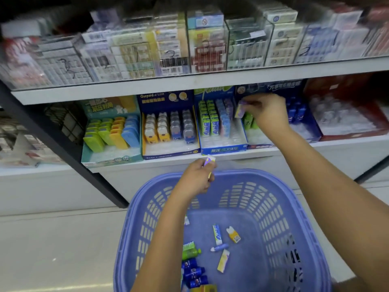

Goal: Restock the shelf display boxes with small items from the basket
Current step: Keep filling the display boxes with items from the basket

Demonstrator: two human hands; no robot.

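Landmark: the blue display box (223,149) on the lower shelf. Green and blue packs stand in rows in its left and rear part, and there are bare clear slots along its front.
Right hand (268,111): raised at the box's right rear corner. Thumb and fingertips pinch a small purple pack (240,110).
Small purple pack: tilted, just over the box's rightmost row. Motion blur makes it hard to say, but it seems not quite seated in a slot.
Left hand (197,175): just below the box's front lip, fingers curled round a purple-and-white pack (209,161).
Purple-and-white pack: its white end sticks up out of the fist, close under the lip.
Basket (280,218): purple slatted plastic, below and in front of the box, with its far rim under the left hand.
Basket floor: loose items well below the box, namely a green tube (190,250), dark blue tubes (194,270), a long green-and-white pack (217,233), a yellow-and-white pack (233,234) and a pale yellow pack (223,260).
Left of the box: touching it, a dark blue box of bear-shaped cases (170,127).
Further left of the box: a teal box of green, yellow and blue cases (111,131).
Right of the box: another dark blue box, partly hidden by the right hand, with green packs (249,121) showing.
Above the box: an upper shelf (189,83) of clear cases, too blurred to read.
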